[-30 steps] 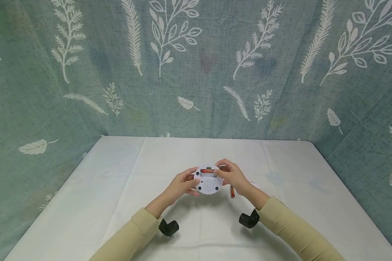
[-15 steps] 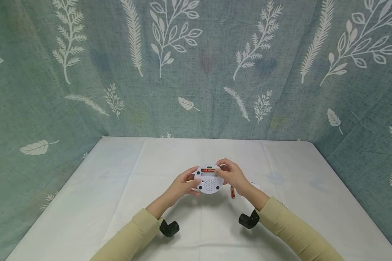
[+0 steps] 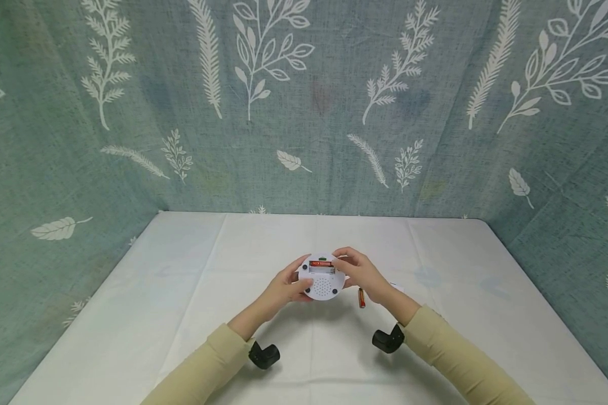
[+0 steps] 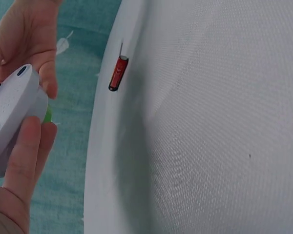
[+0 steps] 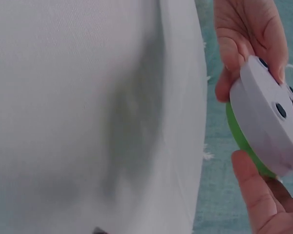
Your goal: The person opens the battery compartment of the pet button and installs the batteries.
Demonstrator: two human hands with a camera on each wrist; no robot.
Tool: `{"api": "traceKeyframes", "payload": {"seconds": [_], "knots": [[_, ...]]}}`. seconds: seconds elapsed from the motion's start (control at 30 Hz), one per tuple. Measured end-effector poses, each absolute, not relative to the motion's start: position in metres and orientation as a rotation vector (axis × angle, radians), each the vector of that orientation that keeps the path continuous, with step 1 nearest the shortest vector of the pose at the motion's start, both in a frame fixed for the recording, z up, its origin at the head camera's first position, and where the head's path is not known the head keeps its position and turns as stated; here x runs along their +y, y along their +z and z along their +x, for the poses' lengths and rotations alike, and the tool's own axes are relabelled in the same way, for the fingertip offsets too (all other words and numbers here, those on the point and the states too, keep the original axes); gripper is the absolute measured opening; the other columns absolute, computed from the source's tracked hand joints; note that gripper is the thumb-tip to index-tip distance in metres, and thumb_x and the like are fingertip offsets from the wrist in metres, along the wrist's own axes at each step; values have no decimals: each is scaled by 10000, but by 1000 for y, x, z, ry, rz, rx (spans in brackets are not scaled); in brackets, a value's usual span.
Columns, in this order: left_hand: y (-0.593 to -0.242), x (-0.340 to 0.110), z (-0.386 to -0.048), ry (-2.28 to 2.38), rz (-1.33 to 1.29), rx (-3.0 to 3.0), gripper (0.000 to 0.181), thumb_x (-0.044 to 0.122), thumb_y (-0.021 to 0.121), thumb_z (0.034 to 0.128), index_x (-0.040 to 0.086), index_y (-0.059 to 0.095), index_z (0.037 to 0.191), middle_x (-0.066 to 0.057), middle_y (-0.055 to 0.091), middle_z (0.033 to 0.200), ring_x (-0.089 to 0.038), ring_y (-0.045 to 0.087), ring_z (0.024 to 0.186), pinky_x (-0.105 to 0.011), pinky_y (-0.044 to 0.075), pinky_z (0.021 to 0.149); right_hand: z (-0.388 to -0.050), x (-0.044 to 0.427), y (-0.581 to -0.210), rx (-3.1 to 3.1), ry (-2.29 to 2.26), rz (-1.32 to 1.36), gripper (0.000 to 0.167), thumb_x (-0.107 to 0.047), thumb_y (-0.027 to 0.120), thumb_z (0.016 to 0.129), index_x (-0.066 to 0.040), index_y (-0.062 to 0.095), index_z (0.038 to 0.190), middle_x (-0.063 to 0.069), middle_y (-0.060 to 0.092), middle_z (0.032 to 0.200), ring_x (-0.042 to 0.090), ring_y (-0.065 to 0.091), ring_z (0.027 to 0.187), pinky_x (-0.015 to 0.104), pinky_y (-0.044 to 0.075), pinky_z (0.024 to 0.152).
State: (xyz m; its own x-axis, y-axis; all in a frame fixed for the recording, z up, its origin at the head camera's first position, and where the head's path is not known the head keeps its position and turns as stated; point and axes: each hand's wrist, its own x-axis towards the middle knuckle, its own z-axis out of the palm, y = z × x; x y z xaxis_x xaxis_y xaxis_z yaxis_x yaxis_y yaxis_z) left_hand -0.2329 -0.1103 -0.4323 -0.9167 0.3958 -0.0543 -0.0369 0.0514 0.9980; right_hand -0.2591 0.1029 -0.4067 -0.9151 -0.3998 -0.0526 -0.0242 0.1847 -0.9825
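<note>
A round white battery-powered device, green on its other side, is held above the table with its underside showing. That underside has speaker holes, dark feet and an uncovered battery compartment. One red battery lies in the compartment's upper slot; the lower slot looks bare. My left hand grips the device's left edge, thumb on the underside and fingers beneath. My right hand holds the right edge, its thumb at the compartment's right end. In the right wrist view, right-hand fingers reach under the device's green side.
A second red battery lies on the white-covered table, just below my right hand. A small white piece is partly hidden behind the right wrist. Green leaf-patterned cloth hangs behind the table.
The device has shifted slightly left and tilted a little. My right thumb has moved slightly up at the compartment's right end, so more of the lower slot shows.
</note>
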Motion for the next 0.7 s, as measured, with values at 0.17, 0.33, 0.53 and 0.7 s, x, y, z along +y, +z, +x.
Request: {"api": "traceKeyframes", "payload": {"seconds": [0.17,0.33,0.53,0.7], "knots": [[-432,-112,-232,1967,361,2007,616,123,566,907,178,267,1442,-210,491,1217,-200,598,946,-440,540,793,-261,111,-400,2212,-1738,-398,396,-315,505,939,-14,500,1195,167,541,1188,203,563,957,365,555,766],[-433,-114,-234,1972,342,2013,604,109,566,905,189,288,1435,-206,499,1223,-198,617,905,-475,526,810,-260,122,-398,2294,-1683,-391,373,-275,520,936,2,505,1185,202,530,1213,303,552,1032,382,548,784],[-435,-117,-235,1978,337,2006,609,94,562,904,192,284,1436,-206,506,1222,-196,621,912,-441,539,796,-262,135,-409,2357,-1619,-312,355,-241,563,910,4,516,1163,221,552,1141,348,568,963,338,553,721],[-435,-117,-235,1975,341,2007,610,96,562,903,191,284,1437,-205,506,1226,-194,623,917,-400,554,774,-263,144,-421,2413,-1522,-249,315,-187,571,899,15,534,1137,211,574,1035,277,592,818,302,540,646]]}}
